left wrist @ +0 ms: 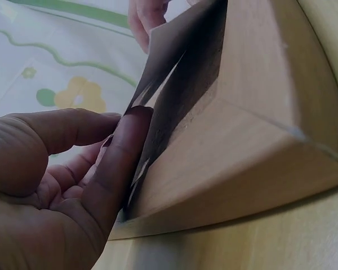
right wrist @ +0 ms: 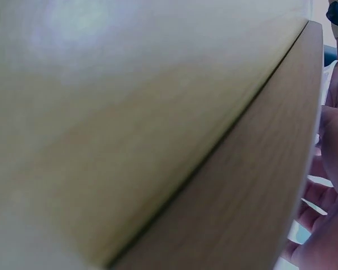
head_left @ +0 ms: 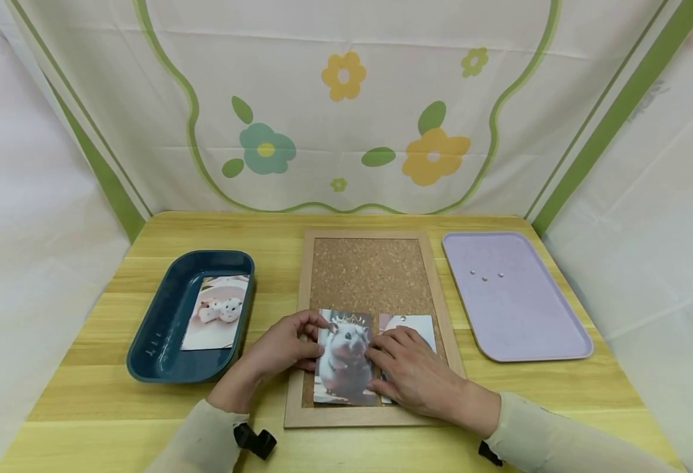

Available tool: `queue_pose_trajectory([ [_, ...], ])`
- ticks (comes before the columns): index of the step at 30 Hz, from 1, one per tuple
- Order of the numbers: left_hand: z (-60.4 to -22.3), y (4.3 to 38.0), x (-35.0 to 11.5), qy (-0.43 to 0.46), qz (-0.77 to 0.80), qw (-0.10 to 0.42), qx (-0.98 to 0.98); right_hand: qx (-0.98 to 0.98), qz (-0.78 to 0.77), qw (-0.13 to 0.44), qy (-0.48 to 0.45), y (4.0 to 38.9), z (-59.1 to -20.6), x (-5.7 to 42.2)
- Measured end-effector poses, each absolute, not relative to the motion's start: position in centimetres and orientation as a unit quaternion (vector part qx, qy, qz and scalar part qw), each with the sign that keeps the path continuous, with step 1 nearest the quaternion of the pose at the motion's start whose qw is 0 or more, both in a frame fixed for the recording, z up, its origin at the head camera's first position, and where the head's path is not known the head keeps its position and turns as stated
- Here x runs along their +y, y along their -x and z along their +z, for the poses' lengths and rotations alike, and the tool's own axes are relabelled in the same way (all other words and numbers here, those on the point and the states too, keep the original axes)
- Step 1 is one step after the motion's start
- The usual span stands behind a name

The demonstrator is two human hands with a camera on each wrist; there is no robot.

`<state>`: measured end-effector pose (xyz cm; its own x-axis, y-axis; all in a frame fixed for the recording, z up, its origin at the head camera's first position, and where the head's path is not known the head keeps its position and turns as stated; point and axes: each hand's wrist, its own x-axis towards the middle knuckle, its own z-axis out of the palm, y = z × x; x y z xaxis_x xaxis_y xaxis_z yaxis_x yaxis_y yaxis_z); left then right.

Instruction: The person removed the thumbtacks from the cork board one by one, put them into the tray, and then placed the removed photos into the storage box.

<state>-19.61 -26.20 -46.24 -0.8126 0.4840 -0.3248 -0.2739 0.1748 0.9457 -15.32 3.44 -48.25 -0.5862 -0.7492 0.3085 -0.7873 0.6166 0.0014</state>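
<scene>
A photo card (head_left: 346, 368) of a white, crowned, hamster-like animal is over the lower left of a wood-framed cork board (head_left: 370, 272). My left hand (head_left: 290, 345) pinches its left edge between thumb and fingers. In the left wrist view the card (left wrist: 172, 42) stands tilted above the cork, with a finger behind it. The fingers of my right hand (head_left: 414, 374) hold the card's right edge. Beneath that hand lies a second photo card (head_left: 423, 325), partly hidden, with a small pin (head_left: 403, 318) at its top. The right wrist view mostly shows the board's frame (right wrist: 253, 163).
Left of the board stands a dark teal tray (head_left: 163, 328) with another photo card (head_left: 219, 315) of two round white shapes. A lilac tray (head_left: 523, 315) on the right holds a few small pins (head_left: 485, 279). A floral cloth (head_left: 340, 131) hangs behind the wooden table (head_left: 275, 243).
</scene>
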Motion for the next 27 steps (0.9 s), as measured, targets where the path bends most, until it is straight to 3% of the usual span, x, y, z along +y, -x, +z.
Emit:
queue_pose_trajectory([
  [14,-43.6,20.2,-29.0,-0.081,0.647,0.231,0.722,-0.892,0.104,0.182,-0.4,15.8,-47.8,6.2],
  [27,-39.3,21.2,-34.2,-0.087,0.684,0.201,0.696,-0.921,0.091,0.15,-0.346,15.7,-47.9,8.5],
])
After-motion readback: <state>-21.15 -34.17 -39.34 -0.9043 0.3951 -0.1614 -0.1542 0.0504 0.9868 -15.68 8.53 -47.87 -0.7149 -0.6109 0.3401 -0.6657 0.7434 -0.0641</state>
